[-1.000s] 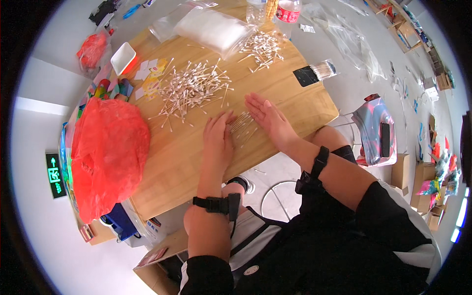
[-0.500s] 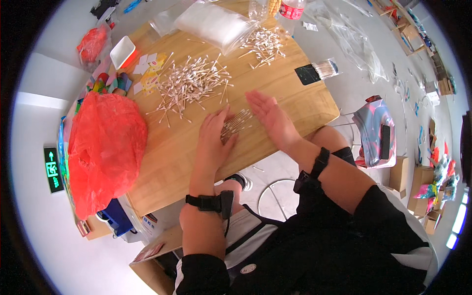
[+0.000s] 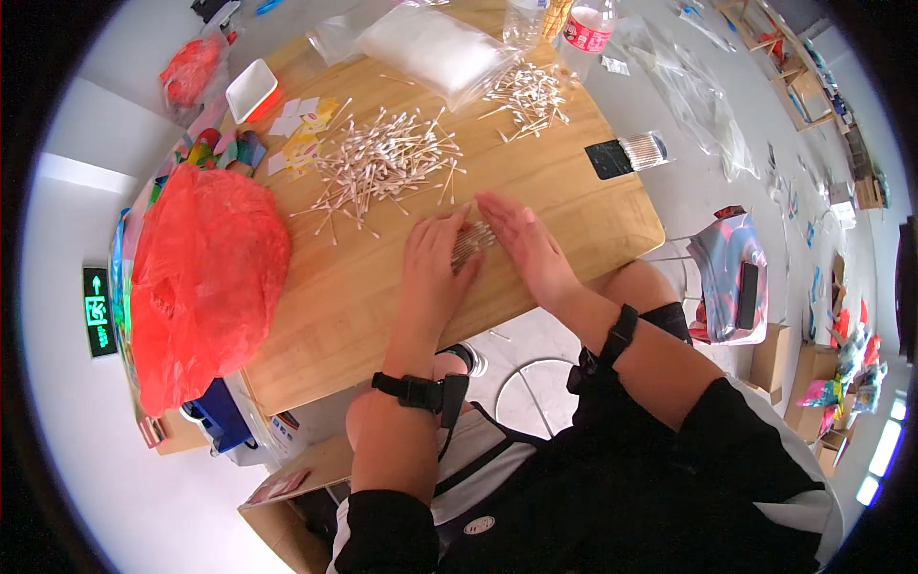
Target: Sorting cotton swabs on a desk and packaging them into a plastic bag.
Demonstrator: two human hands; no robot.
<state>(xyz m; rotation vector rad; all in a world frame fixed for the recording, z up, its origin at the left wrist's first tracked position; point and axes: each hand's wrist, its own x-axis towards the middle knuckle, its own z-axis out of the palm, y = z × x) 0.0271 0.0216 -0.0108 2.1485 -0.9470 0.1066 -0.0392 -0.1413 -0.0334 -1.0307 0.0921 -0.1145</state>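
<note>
One red plastic bag (image 3: pixel 206 282) sits left of a large loose heap of cotton swabs (image 3: pixel 387 163). Next, the left hand (image 3: pixel 436 253) curves round a small swab bundle (image 3: pixel 472 243) on the wooden table (image 3: pixel 330 311), thumb apart, though whether it pinches I cannot tell; the right hand (image 3: pixel 533 247) stands beside the bundle's right end, fingers straight and together.

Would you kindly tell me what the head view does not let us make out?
Head view: some swabs in the small bundle, covered by the left hand; no count possible.
Head view: whether the right hand touches that bundle; the gap is too small to judge.
Head view: the red-labelled bottle's top, cut off by the upper edge.
Head view: any contents of the large red bag, hidden by its plastic.
</note>
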